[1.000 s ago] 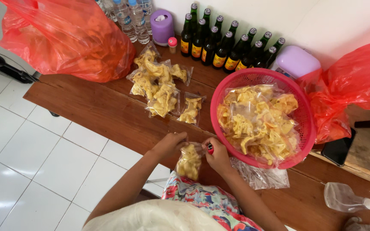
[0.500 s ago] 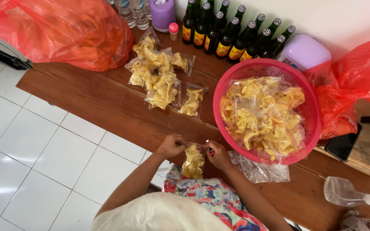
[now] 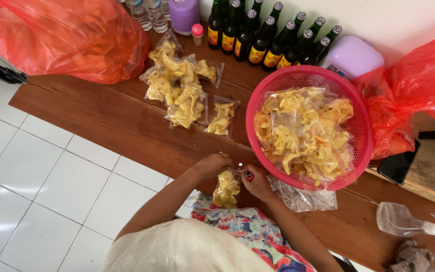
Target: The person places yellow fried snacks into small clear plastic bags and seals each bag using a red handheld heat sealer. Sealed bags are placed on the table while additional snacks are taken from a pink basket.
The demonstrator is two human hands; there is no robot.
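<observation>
**Both hands on a small bag of chips at the table edge**

My left hand (image 3: pixel 212 165) and right hand (image 3: pixel 257 182) meet just below the middle of the frame, at the near edge of the wooden table (image 3: pixel 101 118). Between them hangs a small clear bag of yellow chips (image 3: pixel 226 189), its top pinched by the fingers of both hands and its body drooping toward my lap. My right hand also grips a small red lighter (image 3: pixel 248 175) against the mouth of the bag; I cannot tell whether it is lit.

Just right of my right hand, a pile of empty clear bags (image 3: pixel 305 197) lies flat on the table. Above that, right of centre, a pink plastic basket (image 3: pixel 358 121) holds many more bags of the same chips. In the upper middle of the frame a loose heap of chip bags (image 3: pixel 185 88) rests on the table, well apart from my hands.

Along the top edge stands a row of dark glass bottles (image 3: pixel 268 38), with a purple container (image 3: pixel 183 12) to their left and a pale purple box (image 3: pixel 353 55) to their right. A large red plastic sack (image 3: pixel 66 35) fills the upper left, another (image 3: pixel 419 80) the right edge. A spray bottle (image 3: pixel 404 221) lies at lower right. White floor tiles (image 3: pixel 41 191) fill the lower left.
</observation>
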